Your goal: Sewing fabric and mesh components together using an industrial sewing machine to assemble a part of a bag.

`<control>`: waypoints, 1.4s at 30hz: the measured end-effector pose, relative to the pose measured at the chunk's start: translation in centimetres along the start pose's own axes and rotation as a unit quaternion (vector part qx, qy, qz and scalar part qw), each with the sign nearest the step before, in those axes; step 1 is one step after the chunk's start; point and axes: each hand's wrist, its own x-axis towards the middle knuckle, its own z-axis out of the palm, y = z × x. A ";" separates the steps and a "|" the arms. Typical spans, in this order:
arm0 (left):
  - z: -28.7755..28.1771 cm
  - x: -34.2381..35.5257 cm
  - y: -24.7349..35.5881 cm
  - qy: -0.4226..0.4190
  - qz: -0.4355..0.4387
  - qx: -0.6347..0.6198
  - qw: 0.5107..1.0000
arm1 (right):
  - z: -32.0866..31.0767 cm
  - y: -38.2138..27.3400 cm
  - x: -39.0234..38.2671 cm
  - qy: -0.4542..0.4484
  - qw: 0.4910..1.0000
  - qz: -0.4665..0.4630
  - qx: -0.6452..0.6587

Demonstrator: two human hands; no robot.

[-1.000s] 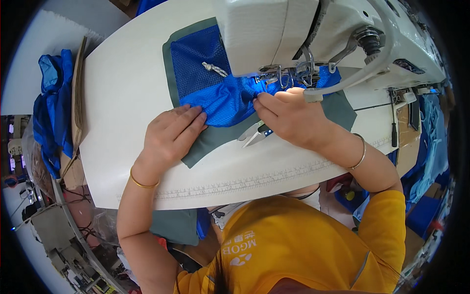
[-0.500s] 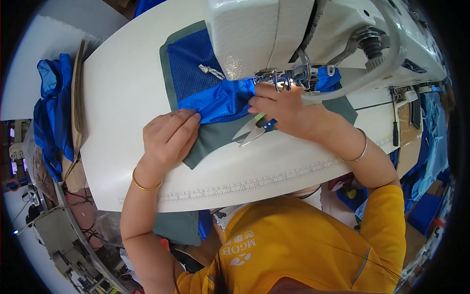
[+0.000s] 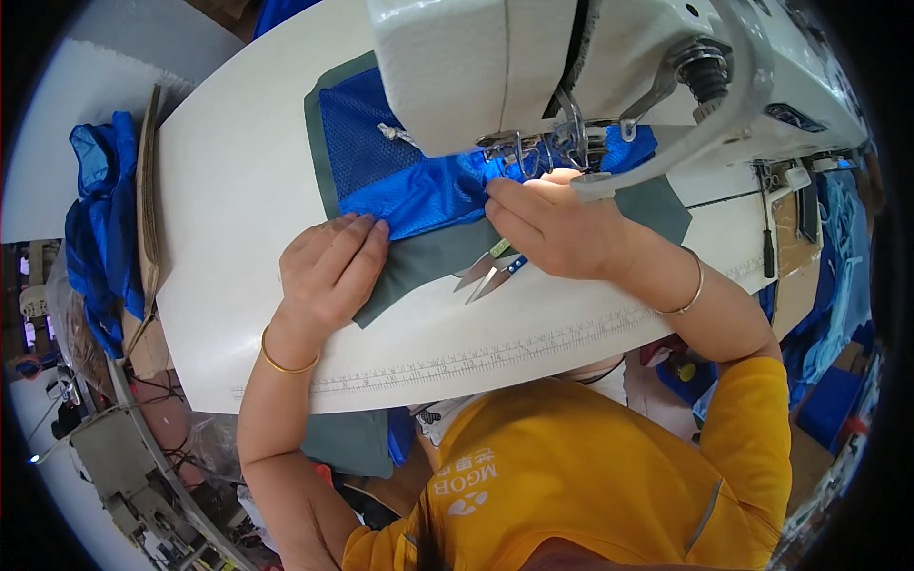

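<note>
Shiny blue fabric [image 3: 409, 205] lies over a grey-green fabric panel [image 3: 405, 271], under the sewing machine's presser foot [image 3: 543, 152]. Dark blue mesh [image 3: 360, 124] with a pale knotted cord [image 3: 395, 135] forms its far left part. At the left edge of the blue fabric, my left hand [image 3: 328, 271] is closed, fingertips together on the cloth. Close to the lit needle area, my right hand [image 3: 566, 228] pinches the blue fabric. Thread snips [image 3: 490, 278] are also held in it, blades pointing down-left over the green panel. The machine and fingers hide the stitching spot.
The white sewing machine head [image 3: 457, 71] overhangs the far side of the white table [image 3: 238, 209], which has a printed ruler [image 3: 457, 366] near its front edge. Blue cloth pieces [image 3: 103, 219] hang at left. A screwdriver [image 3: 765, 228] lies at right.
My right hand has drawn slightly toward me, and the snips have turned to point more downward. My left hand stays on the fabric edge. The machine sits slightly farther left in view.
</note>
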 end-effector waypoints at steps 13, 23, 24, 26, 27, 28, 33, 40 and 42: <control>0.8 4.3 3.1 -0.082 0.095 0.002 0.992 | 0.2 -0.5 -0.1 0.005 0.999 -0.051 0.012; 3.4 5.9 4.2 -0.050 0.056 0.046 0.996 | -3.1 0.9 -1.0 -0.109 0.994 0.026 0.003; 3.5 5.9 4.3 -0.042 0.064 0.060 0.995 | -3.2 1.4 -1.4 -0.108 0.994 0.028 0.004; 3.6 6.1 4.3 -0.050 0.056 0.053 0.996 | -3.4 2.1 -2.1 -0.038 0.992 0.099 0.067; 3.7 6.1 4.3 -0.056 0.047 0.047 0.996 | -4.1 2.2 -2.2 -0.079 0.991 0.094 0.048; 3.9 6.1 4.3 -0.058 0.050 0.043 0.996 | -4.1 2.1 -2.5 -0.078 0.991 0.100 0.048; 3.9 5.7 4.5 -0.065 -0.003 0.041 0.997 | -3.9 1.8 -3.0 -0.056 0.981 0.138 0.123; 3.5 6.5 4.7 -0.101 -0.008 0.083 0.991 | -3.9 1.9 -3.1 -0.029 0.979 0.175 0.098; 3.9 6.6 5.2 -0.058 -0.037 0.073 0.995 | -3.7 2.3 -3.4 -0.003 0.983 0.176 0.050</control>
